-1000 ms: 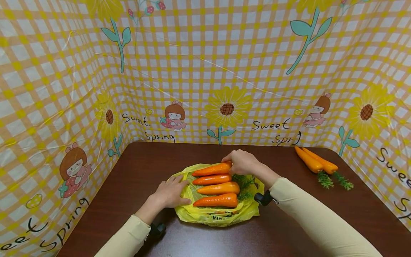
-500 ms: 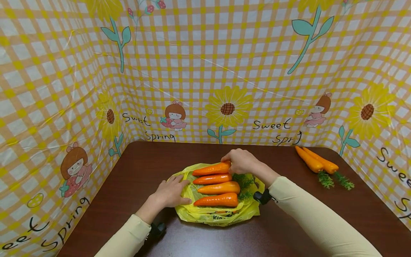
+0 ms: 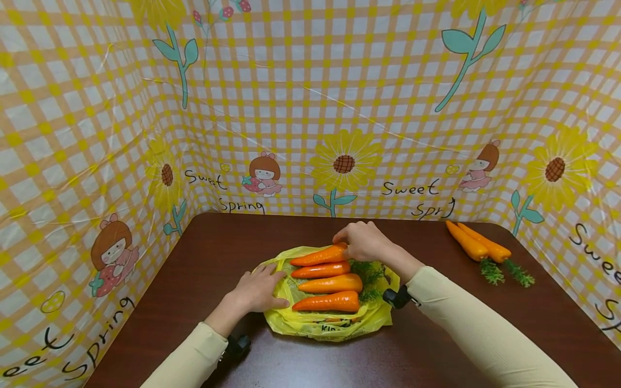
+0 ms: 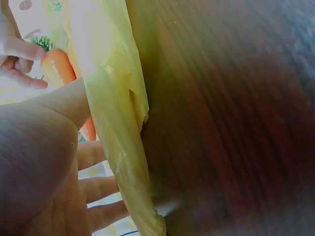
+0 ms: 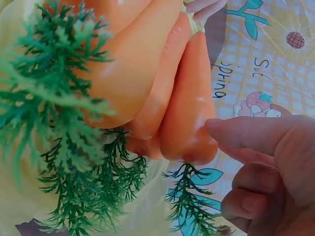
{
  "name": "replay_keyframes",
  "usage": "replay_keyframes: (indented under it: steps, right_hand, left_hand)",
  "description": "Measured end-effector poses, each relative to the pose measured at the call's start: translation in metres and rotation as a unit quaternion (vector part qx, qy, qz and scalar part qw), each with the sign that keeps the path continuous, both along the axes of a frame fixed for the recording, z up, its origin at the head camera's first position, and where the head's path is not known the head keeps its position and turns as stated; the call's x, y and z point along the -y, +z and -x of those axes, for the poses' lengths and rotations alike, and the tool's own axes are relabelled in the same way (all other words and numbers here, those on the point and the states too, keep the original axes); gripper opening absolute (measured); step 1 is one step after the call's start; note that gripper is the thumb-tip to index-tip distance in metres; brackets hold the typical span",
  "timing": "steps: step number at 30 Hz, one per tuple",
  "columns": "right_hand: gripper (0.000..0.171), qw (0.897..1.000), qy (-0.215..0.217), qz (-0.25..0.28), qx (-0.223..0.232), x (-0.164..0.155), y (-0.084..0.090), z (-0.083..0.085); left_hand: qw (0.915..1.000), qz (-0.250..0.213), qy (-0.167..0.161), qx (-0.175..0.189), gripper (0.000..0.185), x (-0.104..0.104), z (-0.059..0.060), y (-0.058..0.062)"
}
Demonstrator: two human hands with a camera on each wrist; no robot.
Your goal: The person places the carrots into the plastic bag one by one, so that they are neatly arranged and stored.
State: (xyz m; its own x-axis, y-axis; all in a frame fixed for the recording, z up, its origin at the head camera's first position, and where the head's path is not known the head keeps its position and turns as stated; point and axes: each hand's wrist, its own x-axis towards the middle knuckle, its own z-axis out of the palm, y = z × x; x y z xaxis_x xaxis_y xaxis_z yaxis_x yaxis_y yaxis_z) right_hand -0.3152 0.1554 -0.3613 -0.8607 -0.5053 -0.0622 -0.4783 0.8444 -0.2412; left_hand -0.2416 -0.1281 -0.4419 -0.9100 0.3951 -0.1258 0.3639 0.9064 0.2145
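Several orange carrots lie side by side on a crumpled yellow plastic bag (image 3: 330, 330) in the head view, their green tops to the right. My right hand (image 3: 366, 241) pinches the thick end of the farthest carrot (image 3: 317, 255). In the right wrist view, the thumb (image 5: 241, 132) meets that carrot's side, a finger passes behind it, and the other fingers curl back. My left hand (image 3: 257, 289) rests with spread fingers on the bag's left edge. In the left wrist view, yellow plastic (image 4: 118, 142) covers its fingertips.
Two lighter orange carrots (image 3: 477, 242) with green tops lie at the far right of the dark brown table (image 3: 218, 237). A checked, flower-printed cloth (image 3: 310, 102) rises behind the table and along both sides.
My right hand has risen very slightly, and the thick end of the farthest carrot seems a little higher. The left hand, bag and other carrots have hardly moved.
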Motion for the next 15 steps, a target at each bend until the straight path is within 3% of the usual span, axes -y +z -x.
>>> replay_keyframes:
  steps: [15]
  right_hand:
    - [0.028, 0.997, -0.009, 0.067, -0.025, -0.0008, 0.0099, -0.0052]
  left_hand:
    - [1.0000, -0.001, 0.003, 0.000, 0.072, -0.0015, -0.0008, 0.0013]
